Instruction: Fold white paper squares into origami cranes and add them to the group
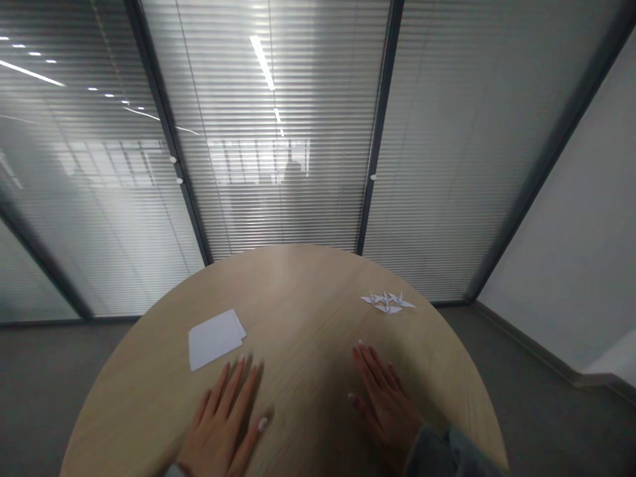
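Two bare hands resting on a round, light wood tabletop [298, 281], seen from above. Grip: both hands are open and released, palms down, with the fingers spread and nothing held. The left hand [221, 424] lies with its fingertips just beside the lower right corner of a small stack of white paper squares [215, 338], which sits ahead of that hand and slightly to its left. The sheets are a little offset from one another. The right hand [385, 414] is nearest to a tight cluster of white folded paper cranes [387, 303], which lies ahead of its fingertips, near the table edge and apart from the hand. The exact number of cranes is hard to tell. A gray sleeve [437, 457] covers the right wrist. Beyond the table stand glass partitions with horizontal blinds [278, 165], and a blurred dark shape shows behind them. No writing is legible.
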Demonstrator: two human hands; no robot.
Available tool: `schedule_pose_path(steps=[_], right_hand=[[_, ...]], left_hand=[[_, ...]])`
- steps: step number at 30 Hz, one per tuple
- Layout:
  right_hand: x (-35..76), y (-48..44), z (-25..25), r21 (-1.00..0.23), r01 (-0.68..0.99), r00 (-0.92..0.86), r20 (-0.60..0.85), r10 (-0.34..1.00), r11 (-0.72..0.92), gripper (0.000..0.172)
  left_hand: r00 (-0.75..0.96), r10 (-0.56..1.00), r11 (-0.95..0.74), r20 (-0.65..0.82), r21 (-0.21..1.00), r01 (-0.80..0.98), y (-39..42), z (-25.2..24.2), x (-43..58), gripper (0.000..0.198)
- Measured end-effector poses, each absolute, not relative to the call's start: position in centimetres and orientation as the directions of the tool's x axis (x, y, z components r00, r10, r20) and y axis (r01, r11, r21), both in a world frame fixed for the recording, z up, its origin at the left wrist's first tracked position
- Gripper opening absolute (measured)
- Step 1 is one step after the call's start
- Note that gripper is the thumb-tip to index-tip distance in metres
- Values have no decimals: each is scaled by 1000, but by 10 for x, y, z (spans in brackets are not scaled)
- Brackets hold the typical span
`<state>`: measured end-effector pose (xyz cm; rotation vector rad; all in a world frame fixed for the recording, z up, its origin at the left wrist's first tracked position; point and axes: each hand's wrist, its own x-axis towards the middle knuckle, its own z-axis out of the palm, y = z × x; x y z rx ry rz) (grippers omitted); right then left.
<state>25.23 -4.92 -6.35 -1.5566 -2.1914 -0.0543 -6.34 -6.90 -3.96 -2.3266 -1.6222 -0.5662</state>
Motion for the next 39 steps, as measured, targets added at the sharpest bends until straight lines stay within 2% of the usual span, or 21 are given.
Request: schedule_pose_path(steps=[6,22,31,39], right_hand=[[248,-51,-58,-211,942,-204,262,943,263,69],[239,-59,-27,-197,970,-147,-21,989,140,80],[240,-57,-25,-205,966,-170,-38,985,159,79],[239,-57,-23,-187,970,-169,-64,984,154,78]], left_hand=[[201,929,-205,310,-21,979,-77,-30,-54,60],[130,992,-130,-1,-49,990,-74,-18,-51,62],[159,987,-159,-3,-1,987,-73,-25,-55,63],[148,989,-148,25,-7,989,-73,-28,-55,64]])
